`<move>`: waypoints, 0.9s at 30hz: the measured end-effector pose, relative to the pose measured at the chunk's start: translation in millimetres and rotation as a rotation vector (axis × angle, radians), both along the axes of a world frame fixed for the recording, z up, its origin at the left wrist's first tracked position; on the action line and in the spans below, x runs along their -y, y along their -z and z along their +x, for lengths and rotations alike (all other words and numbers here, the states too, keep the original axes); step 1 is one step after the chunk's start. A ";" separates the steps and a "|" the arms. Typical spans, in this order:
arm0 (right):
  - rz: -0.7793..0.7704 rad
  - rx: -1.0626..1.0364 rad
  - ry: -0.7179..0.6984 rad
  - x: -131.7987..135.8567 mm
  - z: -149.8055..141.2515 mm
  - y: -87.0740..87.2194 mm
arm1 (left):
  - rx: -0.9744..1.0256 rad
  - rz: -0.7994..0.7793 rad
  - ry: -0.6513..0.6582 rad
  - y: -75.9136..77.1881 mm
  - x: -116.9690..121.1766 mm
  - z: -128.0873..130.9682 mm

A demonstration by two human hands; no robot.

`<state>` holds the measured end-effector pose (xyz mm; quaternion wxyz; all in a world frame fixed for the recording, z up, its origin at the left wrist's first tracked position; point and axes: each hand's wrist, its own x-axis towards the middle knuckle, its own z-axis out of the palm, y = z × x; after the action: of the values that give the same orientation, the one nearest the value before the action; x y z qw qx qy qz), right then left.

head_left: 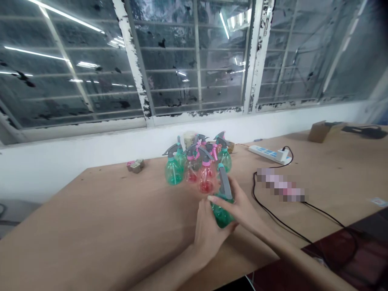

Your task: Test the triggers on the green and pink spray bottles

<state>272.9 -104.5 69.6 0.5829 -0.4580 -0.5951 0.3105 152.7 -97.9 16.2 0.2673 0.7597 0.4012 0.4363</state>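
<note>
Between my two hands is a green spray bottle (222,214) with a grey trigger head, held over the near part of the table. My left hand (209,230) cups the round body from the left and below. On the other side my right hand (238,202) wraps the upper body and neck, thumb across the front. Just behind stands a pink spray bottle (206,180), with a clear-pink one (191,169) beside it. A green spray bottle (173,171) is at the group's left end, another (224,159) at its right. Several bottles overlap, so some are partly hidden.
A paper cup (189,139) is behind the bottles. Small blocks (136,165) lie to the left. On the right are a white power strip (268,153), a black cable (266,214), a blurred-out object (280,185) and a cardboard box (321,132). Barred windows line the wall.
</note>
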 end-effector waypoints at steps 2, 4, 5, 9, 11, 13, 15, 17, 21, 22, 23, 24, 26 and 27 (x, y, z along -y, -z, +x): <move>-0.020 -0.002 0.074 -4.1 5.6 3.0 | -0.029 0.046 0.037 0.1 -2.2 3.6; -0.026 -0.009 0.136 -10.8 13.2 8.9 | -0.066 0.078 0.119 -1.2 -4.0 3.7; -0.026 -0.012 0.159 -14.2 17.4 12.3 | -0.085 0.086 0.172 -1.9 -5.1 2.6; -0.003 0.007 0.182 -21.9 33.1 22.1 | -0.124 0.119 0.157 -1.3 -19.4 -4.6; 0.017 0.027 0.178 -22.2 37.9 23.8 | -0.096 0.151 -0.059 1.6 -35.8 -8.3; 0.036 0.040 0.177 -22.2 39.9 24.5 | -0.083 0.217 -0.221 4.5 -56.1 -11.3; 0.051 0.054 0.185 -23.0 39.5 25.3 | -0.101 0.272 -0.331 6.4 -75.5 -13.1; 0.053 0.074 0.190 -25.1 38.0 26.3 | -0.153 0.306 -0.396 7.1 -90.0 -12.7; 0.062 0.091 0.170 -32.3 36.1 28.2 | -0.227 0.347 -0.446 7.6 -103.8 -7.4; 0.067 0.092 0.165 -34.6 35.9 28.3 | -0.227 0.348 -0.450 7.9 -105.3 -6.2; 0.074 0.091 0.162 -36.9 35.8 28.2 | -0.223 0.347 -0.455 8.4 -106.6 -5.5; 0.082 0.088 0.156 -39.2 35.4 27.8 | -0.220 0.346 -0.459 9.0 -107.7 -5.2; 0.102 0.075 0.138 -43.5 33.7 26.0 | -0.211 0.343 -0.461 10.4 -109.9 -5.9; 0.114 0.065 0.129 -45.4 32.4 24.7 | -0.207 0.343 -0.458 11.2 -110.9 -6.6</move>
<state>305.3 -59.1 44.9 0.6071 -0.4713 -0.5997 0.2230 146.0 13.0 5.0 -0.0125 0.7240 0.5077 0.4667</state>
